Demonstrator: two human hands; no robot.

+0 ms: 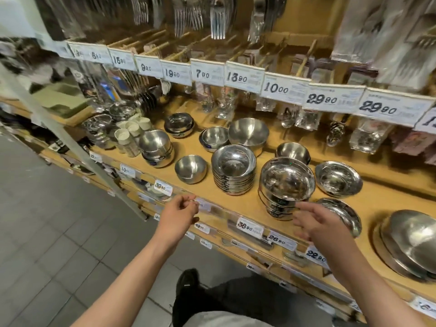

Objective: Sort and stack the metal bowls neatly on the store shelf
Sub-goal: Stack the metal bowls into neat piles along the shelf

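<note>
Metal bowls cover the wooden shelf [236, 199]. A tall stack of shiny bowls [286, 182] stands near the front edge, with a shorter stack [233, 169] to its left and a single small bowl [190, 168] beyond that. A shallow bowl [338, 178] sits to the right, and another [342, 214] lies tilted just behind my right hand. My right hand [316, 223] hovers with spread fingers just in front of the tall stack, holding nothing. My left hand [179, 212] hangs loosely curled at the shelf's front edge, empty.
More bowls [247, 133] and stacks [157, 147] stand further back, large bowls [410, 241] at the right. White cups [128, 135] sit at the left. Price tags [250, 226] line the shelf edge; packaged cutlery [218, 17] hangs above. Grey tiled floor lies below left.
</note>
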